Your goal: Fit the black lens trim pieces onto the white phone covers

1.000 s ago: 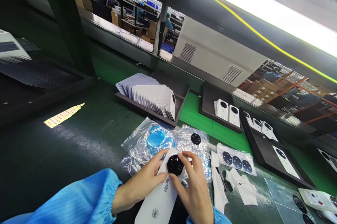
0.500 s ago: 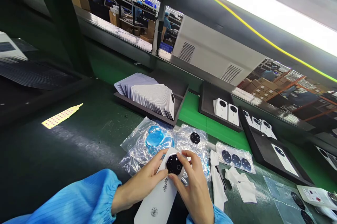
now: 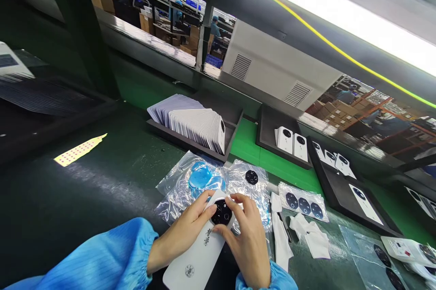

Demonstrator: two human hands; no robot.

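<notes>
A white phone back cover, marked with dark characters and a round emblem, lies tilted between my hands. Near its top sits a round black camera lens cover. My left hand grips the cover's left edge, thumb at the black disc. From the right, my right hand holds the other edge, its fingers and thumb around the disc. Just beyond my fingertips are a clear plastic bag with blue round films and another bag bearing one black disc.
A black tray holds a fanned stack of white covers. More trays with covers stand to the right. Nearby lie a strip of black discs, white cloths and a dotted yellow sheet. People in blue are in the background.
The phone back cover has shifted slightly left and down in the picture, with both hands moving along. My right thumb and fingers have shifted a little around the disc.
</notes>
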